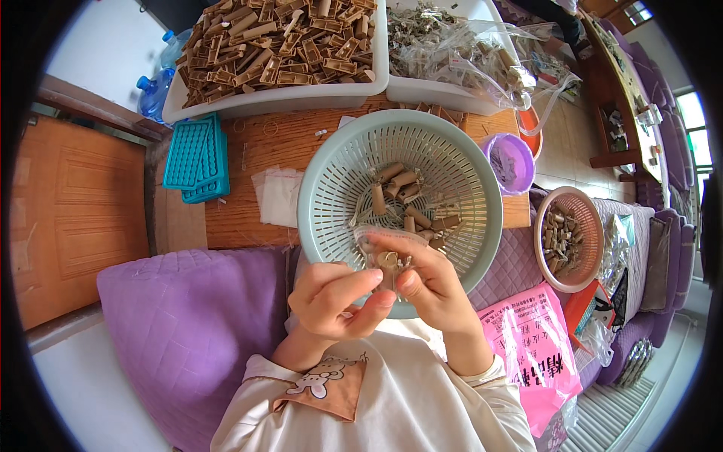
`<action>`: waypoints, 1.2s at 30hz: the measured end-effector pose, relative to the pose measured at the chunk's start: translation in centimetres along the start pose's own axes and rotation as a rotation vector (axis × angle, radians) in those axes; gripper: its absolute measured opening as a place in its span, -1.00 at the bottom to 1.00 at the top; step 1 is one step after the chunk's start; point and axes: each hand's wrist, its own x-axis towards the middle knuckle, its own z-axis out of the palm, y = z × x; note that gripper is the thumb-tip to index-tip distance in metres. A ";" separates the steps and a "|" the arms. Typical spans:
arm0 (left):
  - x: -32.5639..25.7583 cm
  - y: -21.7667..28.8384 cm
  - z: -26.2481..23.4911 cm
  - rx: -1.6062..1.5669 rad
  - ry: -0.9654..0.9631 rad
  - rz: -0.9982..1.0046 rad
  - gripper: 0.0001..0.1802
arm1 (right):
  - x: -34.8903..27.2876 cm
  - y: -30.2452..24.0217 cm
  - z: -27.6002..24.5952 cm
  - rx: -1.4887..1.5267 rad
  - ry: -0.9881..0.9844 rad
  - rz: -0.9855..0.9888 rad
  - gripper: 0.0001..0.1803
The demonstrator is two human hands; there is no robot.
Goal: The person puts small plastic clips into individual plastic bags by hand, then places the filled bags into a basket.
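My left hand (335, 297) and my right hand (433, 282) meet over the near rim of a round pale green slotted basket (339, 188). Together they pinch a small clear plastic bag (384, 245) holding a brown plastic piece (388, 262). Both hands grip the bag's lower part with thumb and fingers. Several brown plastic pieces (407, 200) lie loose in the basket's middle, just beyond my fingers.
A white bin of brown pieces (275, 41) and a white bin with clear bags (452, 45) stand at the back of the wooden table (263, 143). Teal trays (197, 158), a purple cup (512, 162), a pink basket (568, 237), a purple cushion (188, 324) and a pink bag (531, 354) surround me.
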 end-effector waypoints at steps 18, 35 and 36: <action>4.1 -0.6 0.8 0.188 -0.486 -0.013 -0.81 | -0.2 -0.8 -0.8 -0.916 0.098 -0.095 -0.90; 2.6 -5.0 2.0 -0.616 -0.274 -0.772 -0.91 | -1.2 0.4 -2.5 -0.216 0.385 0.089 -0.77; 2.6 -4.6 2.0 -0.615 -0.385 -0.694 -0.90 | -1.3 0.4 -2.6 -0.098 0.371 0.104 -0.77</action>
